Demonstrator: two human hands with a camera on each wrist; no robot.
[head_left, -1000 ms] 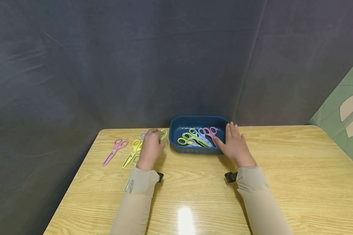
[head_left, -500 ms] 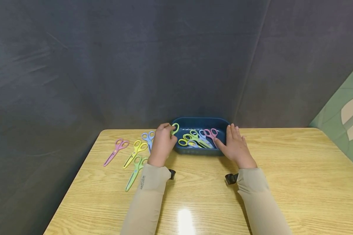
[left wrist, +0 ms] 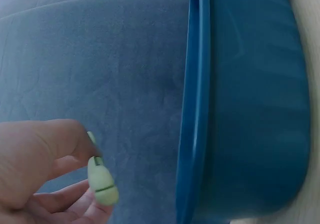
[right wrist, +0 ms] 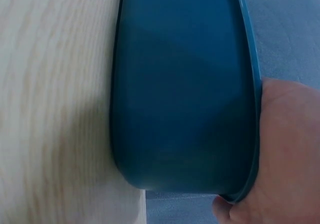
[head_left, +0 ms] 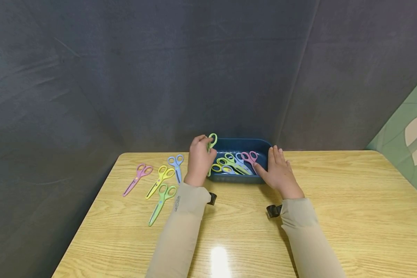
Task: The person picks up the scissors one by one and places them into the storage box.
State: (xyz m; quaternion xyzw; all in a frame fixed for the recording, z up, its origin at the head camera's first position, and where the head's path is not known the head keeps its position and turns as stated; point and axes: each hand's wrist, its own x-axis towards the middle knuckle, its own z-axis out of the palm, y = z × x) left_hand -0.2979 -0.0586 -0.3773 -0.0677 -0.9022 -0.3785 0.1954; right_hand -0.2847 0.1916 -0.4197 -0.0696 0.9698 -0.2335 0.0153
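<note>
My left hand [head_left: 200, 160] pinches light green scissors [head_left: 213, 142] by the handles, over the left end of a dark blue plastic bin [head_left: 234, 178]. They hang fairly upright, and fingers hide their middle. Close up in the left wrist view, a green end of the scissors [left wrist: 103, 186] shows between finger and thumb, apart from the bin wall. My right hand [head_left: 279, 173] holds the bin's right end, thumb over the rim and fingers along the outside. Inside lie several scissors, among them a pink pair [head_left: 250, 157] and a green pair [head_left: 234, 164].
Left of the bin, pink scissors [head_left: 137, 178], yellow scissors [head_left: 160, 181], blue scissors [head_left: 176, 166] and another green pair [head_left: 161, 204] lie on the wooden table [head_left: 243, 231]. A dark cloth partition [head_left: 201, 77] rises behind the table's back edge.
My left hand has lifted the green scissors from the table and carried them right, up to the bin's left end. The blue and green pairs on the table have come into view. My right hand stays put.
</note>
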